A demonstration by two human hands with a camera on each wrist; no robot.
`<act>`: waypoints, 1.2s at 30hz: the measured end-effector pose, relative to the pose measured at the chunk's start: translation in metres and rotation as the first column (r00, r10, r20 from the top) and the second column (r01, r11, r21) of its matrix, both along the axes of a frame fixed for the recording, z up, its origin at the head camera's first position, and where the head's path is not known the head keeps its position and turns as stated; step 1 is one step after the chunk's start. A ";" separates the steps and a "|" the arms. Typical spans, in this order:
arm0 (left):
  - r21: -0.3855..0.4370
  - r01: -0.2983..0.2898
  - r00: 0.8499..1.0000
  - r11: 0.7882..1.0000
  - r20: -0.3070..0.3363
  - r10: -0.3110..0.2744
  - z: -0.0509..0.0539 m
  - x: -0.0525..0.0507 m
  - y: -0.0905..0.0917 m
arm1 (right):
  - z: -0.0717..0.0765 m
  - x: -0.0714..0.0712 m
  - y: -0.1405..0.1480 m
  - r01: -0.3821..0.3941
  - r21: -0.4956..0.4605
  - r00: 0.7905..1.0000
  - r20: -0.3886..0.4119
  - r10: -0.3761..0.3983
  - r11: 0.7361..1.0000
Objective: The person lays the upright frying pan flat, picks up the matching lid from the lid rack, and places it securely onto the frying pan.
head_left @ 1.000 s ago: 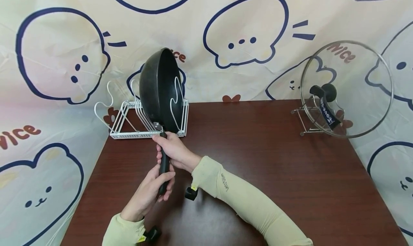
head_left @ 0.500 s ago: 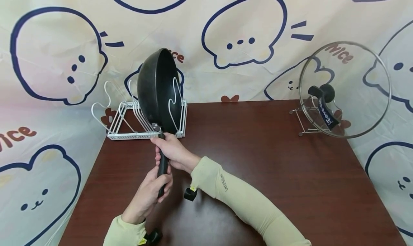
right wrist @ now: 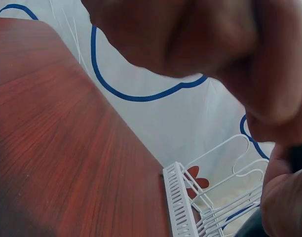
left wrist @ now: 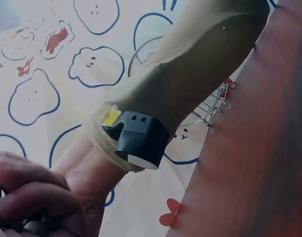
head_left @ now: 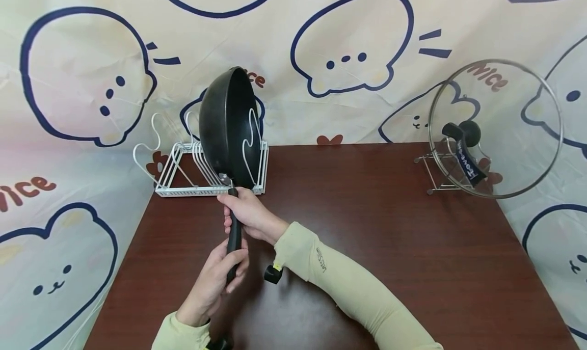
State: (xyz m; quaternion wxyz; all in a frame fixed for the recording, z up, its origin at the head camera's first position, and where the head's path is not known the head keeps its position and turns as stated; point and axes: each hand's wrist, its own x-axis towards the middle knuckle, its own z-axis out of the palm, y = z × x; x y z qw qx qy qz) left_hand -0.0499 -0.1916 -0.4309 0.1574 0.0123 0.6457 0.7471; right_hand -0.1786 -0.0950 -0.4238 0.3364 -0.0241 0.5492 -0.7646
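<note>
A black wok stands on its side in a white wire rack, its long black handle pointing toward me. My right hand grips the handle close to the wok, thumb laid along its top. Nearer to me, my left hand holds the handle's end with its fingers wrapped round it. Only curled fingers of the left hand show in the left wrist view. Large blurred fingers fill the upper right of the right wrist view, where most of the wok is hidden.
At the table's far right, a glass lid with a black handle leans upright in a small wire stand. The brown table meets a cloth backdrop printed with cartoon animals. The rack has vacant slots left of the wok.
The wok stays in the rack and both hands keep their grip on the handle. My left hand shifts very slightly; the whole head view sways a little.
</note>
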 end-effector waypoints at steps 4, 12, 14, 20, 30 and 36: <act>0.009 0.038 0.999 0.999 -0.007 -0.038 -0.002 0.002 -0.001 | -0.002 0.000 0.000 -0.005 0.006 1.000 -0.019 0.005 1.000; 0.007 0.054 0.998 0.999 -0.040 -0.054 -0.003 0.001 -0.001 | -0.006 0.000 -0.002 0.017 0.001 1.000 -0.027 -0.016 1.000; 0.008 0.061 0.997 0.998 -0.048 -0.060 -0.003 0.001 -0.002 | -0.007 0.000 -0.003 0.022 0.003 0.999 -0.029 -0.022 1.000; -0.007 0.072 0.995 0.997 -0.073 -0.072 -0.003 -0.001 -0.003 | -0.005 -0.001 -0.002 0.017 -0.004 0.999 -0.030 -0.017 1.000; 0.009 0.060 0.989 0.998 -0.134 -0.058 -0.001 -0.002 -0.003 | 0.000 -0.002 0.001 0.000 0.003 0.998 -0.056 0.001 1.000; 0.011 0.054 0.986 0.998 -0.159 -0.052 0.003 -0.002 -0.002 | 0.006 -0.001 0.003 -0.018 -0.009 0.997 -0.075 0.018 1.000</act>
